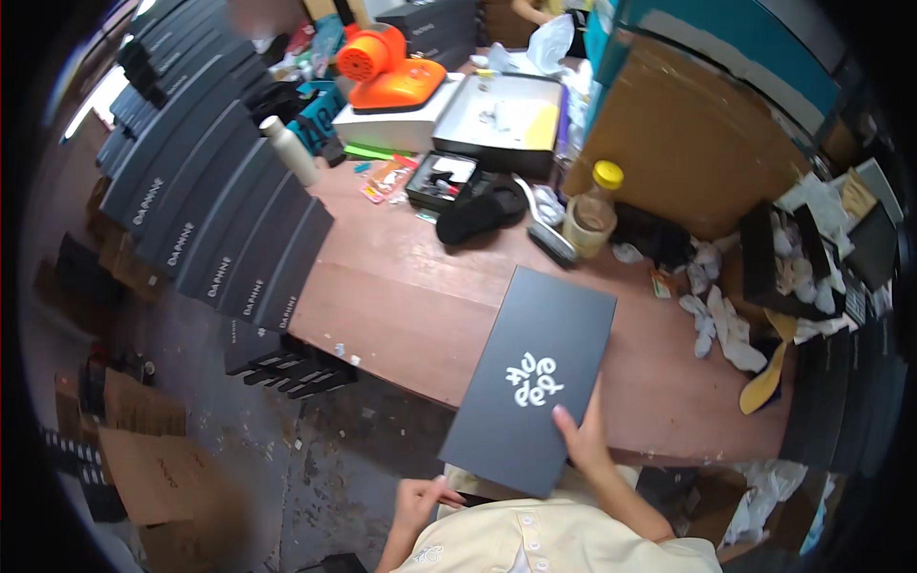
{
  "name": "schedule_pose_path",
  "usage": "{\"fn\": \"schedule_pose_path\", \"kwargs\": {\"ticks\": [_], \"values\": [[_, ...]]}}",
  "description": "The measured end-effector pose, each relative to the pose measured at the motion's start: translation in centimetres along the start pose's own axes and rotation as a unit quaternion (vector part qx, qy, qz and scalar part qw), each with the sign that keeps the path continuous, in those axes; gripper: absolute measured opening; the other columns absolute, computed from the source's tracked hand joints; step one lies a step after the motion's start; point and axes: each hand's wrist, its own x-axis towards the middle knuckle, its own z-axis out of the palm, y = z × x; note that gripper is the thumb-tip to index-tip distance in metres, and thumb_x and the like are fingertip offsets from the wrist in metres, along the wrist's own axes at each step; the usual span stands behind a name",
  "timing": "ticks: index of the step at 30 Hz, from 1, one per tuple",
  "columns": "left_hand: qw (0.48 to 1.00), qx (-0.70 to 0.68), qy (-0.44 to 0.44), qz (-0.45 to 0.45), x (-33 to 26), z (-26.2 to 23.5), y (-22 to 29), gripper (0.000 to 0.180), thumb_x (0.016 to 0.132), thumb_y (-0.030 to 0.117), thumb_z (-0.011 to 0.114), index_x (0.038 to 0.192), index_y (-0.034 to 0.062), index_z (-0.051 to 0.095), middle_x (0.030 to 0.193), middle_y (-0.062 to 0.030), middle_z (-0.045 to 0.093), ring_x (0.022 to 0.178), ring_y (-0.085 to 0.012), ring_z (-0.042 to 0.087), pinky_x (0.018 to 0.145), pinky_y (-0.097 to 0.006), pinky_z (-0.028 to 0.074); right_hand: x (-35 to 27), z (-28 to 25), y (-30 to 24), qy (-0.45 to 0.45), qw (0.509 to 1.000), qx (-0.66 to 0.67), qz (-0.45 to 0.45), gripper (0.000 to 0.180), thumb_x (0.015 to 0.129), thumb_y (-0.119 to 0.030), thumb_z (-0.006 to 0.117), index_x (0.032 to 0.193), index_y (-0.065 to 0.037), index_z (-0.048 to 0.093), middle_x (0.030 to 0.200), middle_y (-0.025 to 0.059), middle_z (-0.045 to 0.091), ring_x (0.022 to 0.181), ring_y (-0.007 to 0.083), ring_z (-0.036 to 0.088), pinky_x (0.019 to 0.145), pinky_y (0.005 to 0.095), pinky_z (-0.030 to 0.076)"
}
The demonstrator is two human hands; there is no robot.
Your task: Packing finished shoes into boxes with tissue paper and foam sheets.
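Note:
A dark grey lidded shoe box with white lettering on its top is tilted over the table's front edge, close to my body. My right hand grips its right side, the thumb on the lid and the other fingers partly hidden behind the box. Below the box's near left corner is my left hand, its fingers curled closed. A narrow black thing shows beside those fingers, mostly hidden. Whether the left hand holds it cannot be made out.
Stacked grey shoe boxes line the left. On the reddish-brown table are an orange blower, black slipper-like items, a brush and a yellow-capped jar. Crumpled paper and an insole lie right.

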Motion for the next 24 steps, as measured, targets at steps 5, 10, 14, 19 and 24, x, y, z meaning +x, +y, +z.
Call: {"fn": "schedule_pose_path", "kwargs": {"ticks": [5, 10, 14, 19, 24], "values": [[0.943, 0.17, 0.098, 0.268, 6.5, 4.0, 7.3, 0.03, 0.08, 0.007, 0.065, 0.108, -0.0037, 0.06, 0.098, -0.0131, 0.062, 0.089, -0.0199, 0.061, 0.075, -0.03, 0.05, -0.7, -8.5, 2.6, 0.026, 0.982, 0.099, 0.156, 0.048, 0.089, -0.021, 0.062, 0.126, 0.003, 0.043, 0.12, 0.0154, 0.051, 0.106, 0.019, 0.054, 0.084, 0.028, 0.048], [0.98, -0.088, -0.11, -0.138, 13.5, 6.8, 8.3, 0.038, 0.086, 0.033, 0.062, 0.109, 0.0027, 0.06, 0.102, -0.0079, 0.06, 0.088, -0.0153, 0.059, 0.074, -0.024, 0.046, -2.8, -7.8, 1.3, -0.001, 0.9, 0.294, 0.322, 0.035, 0.092, -0.03, 0.055, 0.108, 0.0, 0.055, 0.111, 0.0075, 0.055, 0.099, 0.0135, 0.052, 0.083, 0.0302, 0.045], [0.952, -0.232, -0.118, -0.159, 11.5, 8.4, 12.8, 0.045, 0.086, 0.032, 0.06, 0.114, -0.0019, 0.054, 0.1, -0.0099, 0.061, 0.088, -0.0152, 0.06, 0.077, -0.027, 0.049, -3.6, -8.2, 0.6, -0.065, 0.792, 0.574, 0.2, 0.046, 0.098, -0.039, 0.038, 0.109, 0.003, 0.055, 0.133, 0.0147, 0.041, 0.123, 0.0226, 0.039, 0.102, 0.0382, 0.033], [0.966, -0.168, -0.194, 0.021, 8.7, 9.5, 16.8, 0.064, 0.07, 0.023, 0.068, 0.121, -0.0065, 0.046, 0.107, -0.0134, 0.058, 0.096, -0.0183, 0.058, 0.083, -0.027, 0.047, -5.4, -4.4, 0.3, 0.03, 0.981, 0.183, 0.063, 0.042, 0.097, -0.024, 0.033, 0.117, 0.01, 0.048, 0.146, 0.0229, 0.021, 0.139, 0.038, 0.013, 0.108, 0.0461, 0.022], [0.945, -0.259, -0.095, 0.176, 4.9, 8.0, 19.0, 0.074, 0.053, 0.011, 0.072, 0.12, -0.0055, 0.044, 0.109, -0.0143, 0.056, 0.095, -0.0224, 0.058, 0.08, -0.029, 0.048, -3.1, -5.7, -2.8, -0.052, 0.968, -0.234, -0.071, 0.053, 0.078, -0.021, 0.065, 0.125, -0.003, 0.049, 0.141, 0.0171, 0.033, 0.136, 0.0406, 0.018, 0.106, 0.0488, 0.028]]}}
